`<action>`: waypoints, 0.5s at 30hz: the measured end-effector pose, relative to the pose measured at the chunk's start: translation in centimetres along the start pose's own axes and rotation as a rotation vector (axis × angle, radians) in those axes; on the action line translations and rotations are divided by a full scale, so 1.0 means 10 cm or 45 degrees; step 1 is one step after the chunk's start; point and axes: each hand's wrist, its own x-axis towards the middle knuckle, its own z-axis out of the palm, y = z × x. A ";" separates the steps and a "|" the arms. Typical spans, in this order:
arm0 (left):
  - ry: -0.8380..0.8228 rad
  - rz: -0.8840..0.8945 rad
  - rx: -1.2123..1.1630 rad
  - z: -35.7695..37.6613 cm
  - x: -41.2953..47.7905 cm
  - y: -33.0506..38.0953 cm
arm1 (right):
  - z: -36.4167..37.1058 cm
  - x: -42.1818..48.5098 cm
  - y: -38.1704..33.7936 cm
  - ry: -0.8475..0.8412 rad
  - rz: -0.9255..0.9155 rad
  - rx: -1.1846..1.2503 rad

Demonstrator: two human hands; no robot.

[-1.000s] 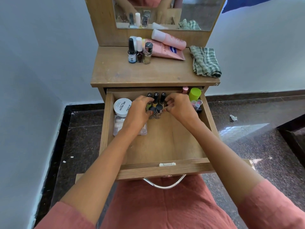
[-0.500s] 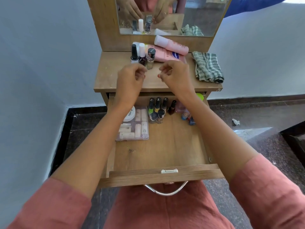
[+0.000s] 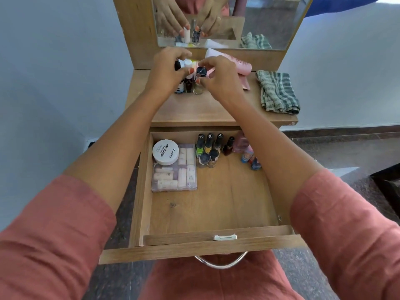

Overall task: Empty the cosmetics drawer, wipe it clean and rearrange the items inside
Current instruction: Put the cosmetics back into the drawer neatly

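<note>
Hands: left grip (image 3: 167, 69) and right grip (image 3: 218, 77) pinch small bottles (image 3: 198, 80) on bench (image 3: 194, 111); lift straight up, since neighbouring bottles stand just beside both grips.

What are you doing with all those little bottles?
A person is sorting a cosmetics drawer. Both hands are up on the tabletop: the left hand and right hand are at a few small bottles standing beside the pink tubes. The open drawer holds a row of nail polishes, a white jar and a clear case. A checked cloth lies on the tabletop, off to the right.
</note>
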 end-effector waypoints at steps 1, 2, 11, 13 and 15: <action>0.005 0.003 -0.012 0.00 0.00 -0.01 | 0.00 0.00 0.00 0.009 0.005 0.022; 0.015 0.004 -0.025 0.00 0.00 -0.02 | -0.01 0.00 0.00 0.018 0.006 0.042; 0.141 -0.048 -0.151 -0.02 -0.09 -0.11 | -0.12 -0.12 -0.02 0.024 -0.006 0.123; 0.156 -0.064 -0.150 -0.04 -0.12 -0.11 | -0.19 -0.19 -0.03 0.026 0.007 0.136; 0.167 -0.077 -0.129 -0.04 -0.15 -0.11 | -0.27 -0.28 -0.04 0.035 0.010 0.141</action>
